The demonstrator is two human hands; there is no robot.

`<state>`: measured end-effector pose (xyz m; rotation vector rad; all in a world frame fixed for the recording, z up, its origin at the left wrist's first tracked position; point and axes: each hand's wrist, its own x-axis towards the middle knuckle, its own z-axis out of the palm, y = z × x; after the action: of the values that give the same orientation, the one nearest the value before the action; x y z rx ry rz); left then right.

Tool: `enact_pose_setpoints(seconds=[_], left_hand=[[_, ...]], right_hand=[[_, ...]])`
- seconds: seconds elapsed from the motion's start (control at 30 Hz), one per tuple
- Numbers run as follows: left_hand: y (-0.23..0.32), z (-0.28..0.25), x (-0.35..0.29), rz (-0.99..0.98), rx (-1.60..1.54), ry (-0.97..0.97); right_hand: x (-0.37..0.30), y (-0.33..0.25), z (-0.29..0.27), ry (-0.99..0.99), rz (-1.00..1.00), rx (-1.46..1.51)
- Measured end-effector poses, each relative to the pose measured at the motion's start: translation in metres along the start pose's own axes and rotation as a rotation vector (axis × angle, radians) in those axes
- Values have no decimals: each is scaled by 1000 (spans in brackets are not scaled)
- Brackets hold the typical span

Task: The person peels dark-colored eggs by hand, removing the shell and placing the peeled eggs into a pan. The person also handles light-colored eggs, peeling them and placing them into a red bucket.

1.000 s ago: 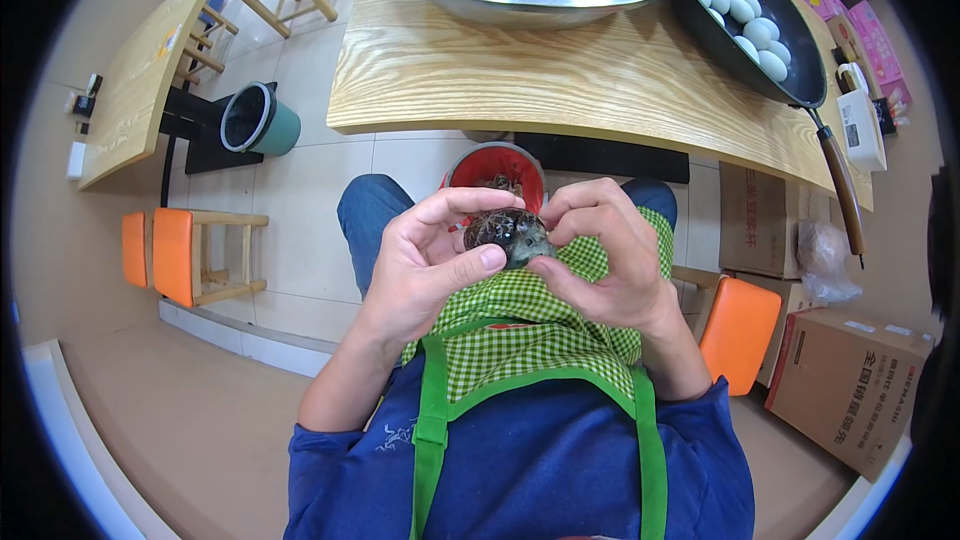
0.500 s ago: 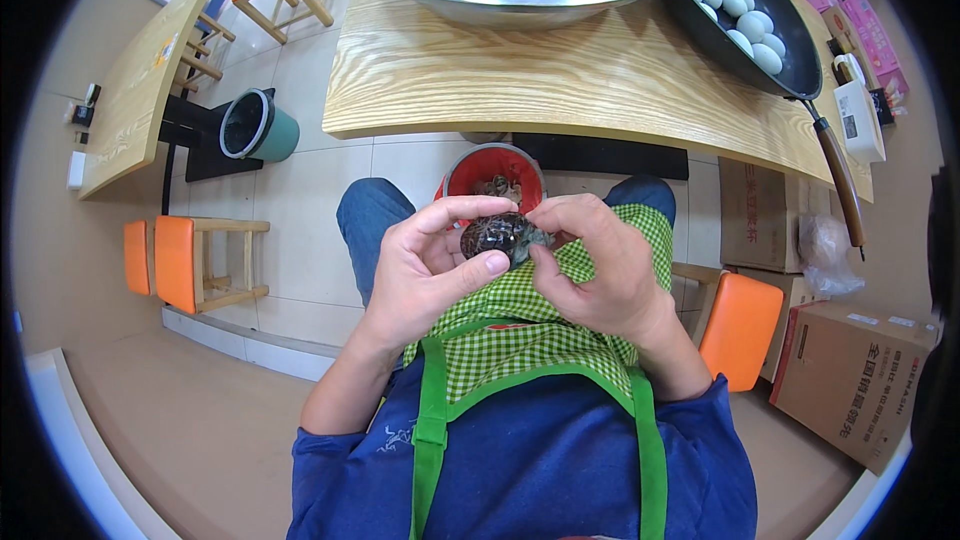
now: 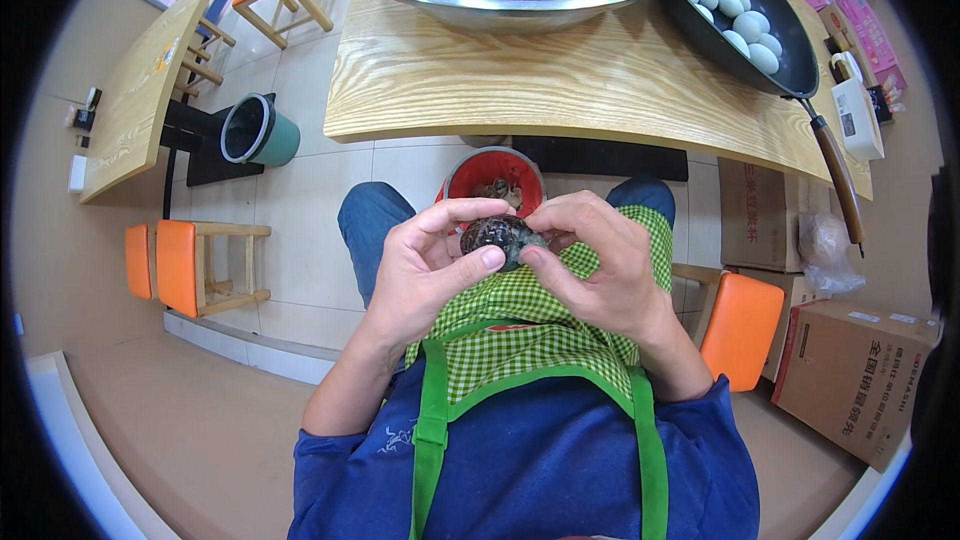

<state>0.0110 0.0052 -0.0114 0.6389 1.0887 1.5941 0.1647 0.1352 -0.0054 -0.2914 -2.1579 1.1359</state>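
Observation:
A glossy dark preserved egg sits above the red bucket, between my two hands. My left hand is closed round its left side, with the thumb on the near face and the fingers along the far side. At the egg's right end, my right hand pinches a greyish-green piece of shell with thumb and fingers; part of that piece is hidden. Shell scraps lie inside the bucket.
On the wooden table stand a metal basin of dark eggs and a black pan holding several pale eggs. Its handle juts past the edge. An orange stool and cardboard box stand at right.
My right thumb has shifted slightly left and up along the shell piece, closer to the egg. My left hand keeps nearly the same hold.

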Motion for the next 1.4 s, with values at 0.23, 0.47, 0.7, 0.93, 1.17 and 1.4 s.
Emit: enact_pose_setpoints(seconds=[0.23,0.47,0.7,0.93,1.17,1.4], left_hand=[[0,0,1,-28,-1,1],[-5,-4,3,-96,-23,31],[-7,-3,2,-82,7,60],[-7,-1,2,-35,61,57],[-7,1,-1,-15,119,40],[-8,2,-2,-16,149,19]], right_hand=[[-5,4,0,66,229,226],[-10,24,3,150,258,482],[-10,23,5,87,435,535],[-5,16,5,-3,296,273],[-2,10,5,-64,217,115],[-5,13,15,3,173,15]])
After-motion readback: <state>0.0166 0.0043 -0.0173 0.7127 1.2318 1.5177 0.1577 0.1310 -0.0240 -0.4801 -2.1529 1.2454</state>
